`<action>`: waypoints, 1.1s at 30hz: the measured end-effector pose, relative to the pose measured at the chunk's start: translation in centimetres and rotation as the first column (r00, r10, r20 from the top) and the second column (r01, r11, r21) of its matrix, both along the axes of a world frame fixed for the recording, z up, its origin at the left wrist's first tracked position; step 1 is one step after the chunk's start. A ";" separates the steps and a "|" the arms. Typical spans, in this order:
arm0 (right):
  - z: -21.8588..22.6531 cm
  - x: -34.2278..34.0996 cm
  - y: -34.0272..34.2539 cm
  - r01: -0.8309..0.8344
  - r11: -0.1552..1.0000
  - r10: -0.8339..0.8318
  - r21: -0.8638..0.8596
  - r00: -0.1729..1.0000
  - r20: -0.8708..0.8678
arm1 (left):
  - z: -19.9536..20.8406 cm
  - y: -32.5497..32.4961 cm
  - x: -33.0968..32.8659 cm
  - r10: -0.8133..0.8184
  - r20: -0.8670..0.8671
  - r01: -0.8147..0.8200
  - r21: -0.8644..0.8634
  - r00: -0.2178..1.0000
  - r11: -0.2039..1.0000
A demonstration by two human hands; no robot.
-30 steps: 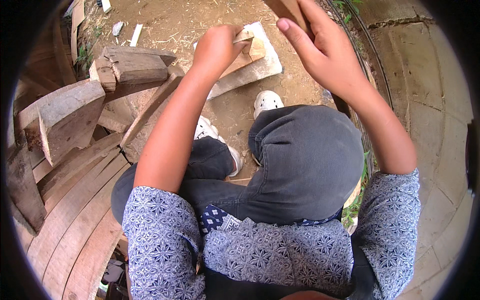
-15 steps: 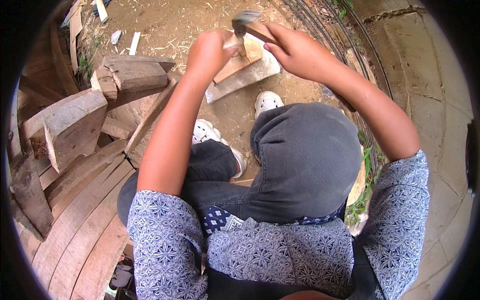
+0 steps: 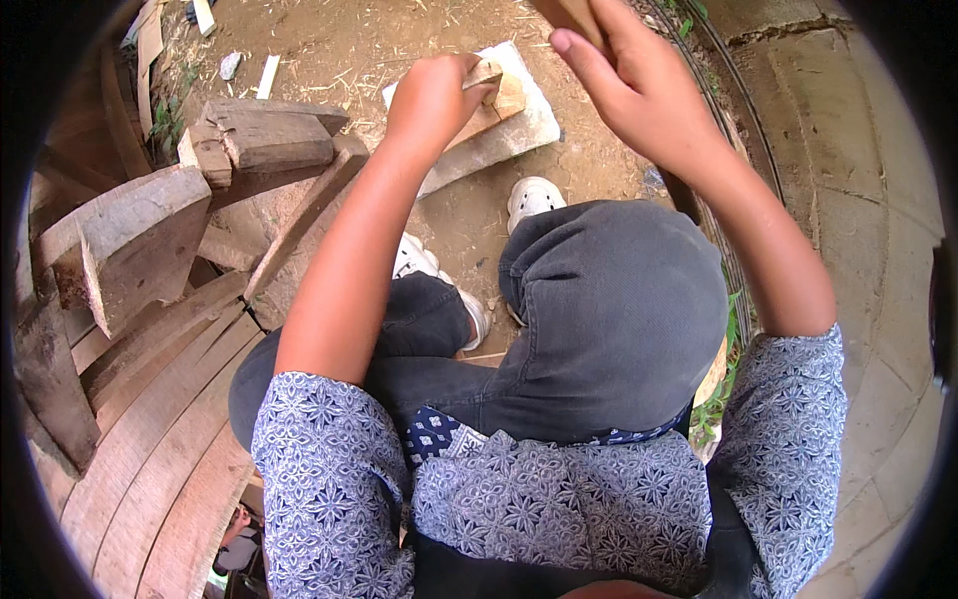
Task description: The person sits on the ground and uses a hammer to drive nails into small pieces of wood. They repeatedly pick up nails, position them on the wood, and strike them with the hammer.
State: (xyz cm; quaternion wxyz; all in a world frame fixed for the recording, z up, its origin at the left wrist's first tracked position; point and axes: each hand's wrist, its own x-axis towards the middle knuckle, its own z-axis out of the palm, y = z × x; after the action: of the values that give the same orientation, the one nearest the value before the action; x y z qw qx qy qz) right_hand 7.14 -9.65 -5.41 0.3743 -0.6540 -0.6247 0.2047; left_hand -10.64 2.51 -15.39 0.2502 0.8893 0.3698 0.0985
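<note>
My left hand (image 3: 434,100) is closed around a short, pale wooden piece (image 3: 484,76); whether it is a tool's handle I cannot tell. That piece sits at the top of a light wooden block (image 3: 507,98), and its lower end is partly hidden by my fingers. Under the block lies a whitish slab (image 3: 534,125) on the ground. Raised at the upper right, my right hand (image 3: 649,95) grips the wooden handle of a hammer (image 3: 571,18). The hammer's head is outside the picture.
Chunky timber offcuts (image 3: 150,225) pile up at the left, beside curved wooden planks (image 3: 170,439). Wood chips and a pale stick (image 3: 268,77) lie on the dirt. Black cables (image 3: 733,75) and a concrete surface (image 3: 848,200) run along the right. My white clogs (image 3: 534,198) stand near the slab.
My right hand has lifted the hammer up and to the right, away from the wooden piece, taking its head out of view. My left hand stays near the block, shifted slightly right.
</note>
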 end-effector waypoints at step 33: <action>-5.4 2.3 -7.4 0.193 0.913 -0.366 -0.359 0.776 -0.514 | -1.2 3.9 -6.2 -0.204 -0.069 0.183 -0.231 0.977 0.956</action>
State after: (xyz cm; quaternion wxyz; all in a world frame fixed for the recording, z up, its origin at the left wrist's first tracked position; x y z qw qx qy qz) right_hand 9.46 -17.06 -10.78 0.4715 -0.6956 -0.3420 0.4205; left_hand -16.89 6.46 -16.57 0.3396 0.8911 0.3008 -0.0094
